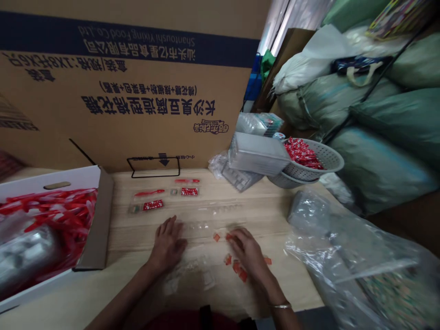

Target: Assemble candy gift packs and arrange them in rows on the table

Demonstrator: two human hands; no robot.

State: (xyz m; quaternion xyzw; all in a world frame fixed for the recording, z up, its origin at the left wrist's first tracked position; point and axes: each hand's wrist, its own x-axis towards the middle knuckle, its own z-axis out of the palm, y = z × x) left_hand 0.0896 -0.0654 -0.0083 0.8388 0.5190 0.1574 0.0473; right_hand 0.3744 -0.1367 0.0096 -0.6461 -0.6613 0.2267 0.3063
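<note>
My right hand (pixel 248 252) pinches a small orange-red packet (pixel 228 236) between its fingertips. A similar square packet (pixel 216 237) lies just left of those fingers, and several more loose packets (pixel 236 266) are scattered beside and under the hand. My left hand (pixel 168 244) is open, a little blurred, over the left end of a clear plastic tray (pixel 199 226). Behind it lies a second clear tray (pixel 227 209). Nearer my body is another clear plastic piece (pixel 192 275), too blurred to make out well. Two filled clear trays (pixel 147 201) (pixel 187 187), each with a red-and-white packet and a red stick-like piece, lie farther back.
A white box (pixel 103 215) of red plastic pieces stands at left. A large cardboard carton (pixel 144 137) walls off the back. Stacked clear trays (pixel 259 153) and a grey basket (pixel 330 160) of red packets sit back right. Plastic bags (pixel 343 243) cover the right edge.
</note>
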